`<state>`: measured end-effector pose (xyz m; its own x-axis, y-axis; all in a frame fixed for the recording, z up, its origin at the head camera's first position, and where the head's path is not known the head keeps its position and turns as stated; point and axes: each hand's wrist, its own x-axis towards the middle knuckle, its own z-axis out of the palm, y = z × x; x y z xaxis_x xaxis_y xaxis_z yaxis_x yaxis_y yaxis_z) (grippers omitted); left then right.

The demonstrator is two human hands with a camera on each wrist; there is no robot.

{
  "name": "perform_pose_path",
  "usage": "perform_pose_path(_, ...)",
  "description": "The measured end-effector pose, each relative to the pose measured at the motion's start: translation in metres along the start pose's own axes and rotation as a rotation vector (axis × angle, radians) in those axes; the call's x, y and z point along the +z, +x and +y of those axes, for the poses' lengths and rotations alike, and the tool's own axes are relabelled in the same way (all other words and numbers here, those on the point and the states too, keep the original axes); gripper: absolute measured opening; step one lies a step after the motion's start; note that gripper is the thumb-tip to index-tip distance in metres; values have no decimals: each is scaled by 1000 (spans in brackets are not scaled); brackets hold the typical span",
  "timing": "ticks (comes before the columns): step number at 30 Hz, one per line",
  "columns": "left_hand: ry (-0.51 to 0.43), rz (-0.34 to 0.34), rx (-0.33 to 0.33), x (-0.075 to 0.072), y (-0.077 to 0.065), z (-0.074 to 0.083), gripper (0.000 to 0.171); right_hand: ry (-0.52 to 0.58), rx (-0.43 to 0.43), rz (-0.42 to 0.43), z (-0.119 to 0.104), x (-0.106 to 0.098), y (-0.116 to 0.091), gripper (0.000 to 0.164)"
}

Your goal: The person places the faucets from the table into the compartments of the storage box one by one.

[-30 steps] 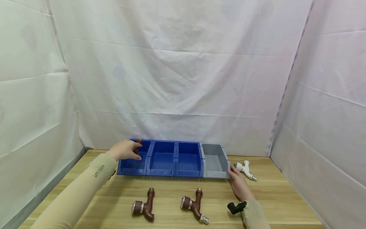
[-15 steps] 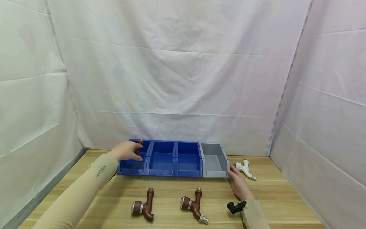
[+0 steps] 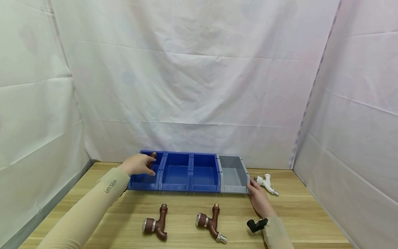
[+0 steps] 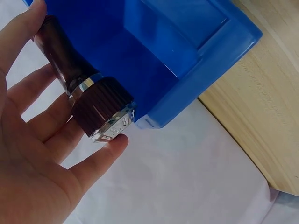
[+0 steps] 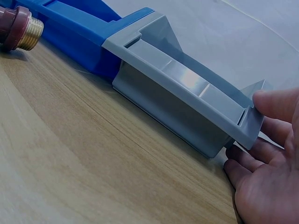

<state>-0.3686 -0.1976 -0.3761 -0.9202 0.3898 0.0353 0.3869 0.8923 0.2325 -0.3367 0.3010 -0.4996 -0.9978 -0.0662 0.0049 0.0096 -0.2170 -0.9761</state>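
My left hand [image 3: 139, 164] holds a dark brown tap [image 4: 100, 105] at the leftmost blue bin [image 3: 144, 183]. In the left wrist view the thumb lies at the tap's narrow end and the fingers spread behind it, one fingertip at the silver-faced ribbed knob. The bin's wall partly surrounds the tap in the head view. My right hand [image 3: 259, 197] grips the front right corner of the grey bin [image 5: 173, 109], thumb on the rim and fingers beneath and behind. A white tap [image 3: 266, 184] lies on the table just beyond that hand.
Two more blue bins [image 3: 176, 188] stand joined in a row between the leftmost bin and the grey one. Nearer on the wooden table [image 3: 183, 221] lie two brown taps, one with a bare spout [image 3: 160, 228] and one silver-tipped [image 3: 212, 226]. White cloth [image 3: 199, 86] hangs behind.
My left hand and the brown tap have shifted very slightly to the right. The right hand keeps its grip at the same corner.
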Motion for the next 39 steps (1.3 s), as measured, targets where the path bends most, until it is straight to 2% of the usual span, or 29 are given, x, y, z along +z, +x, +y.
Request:
perform_pose_path(17,-14,-9,-18,7,-1,0,66,5,0,-7,2,-1,2,57)
perform_pose_path(39,-5,-6,-3,12,2,-3,65,-11,-3,5,-3,2,0,55)
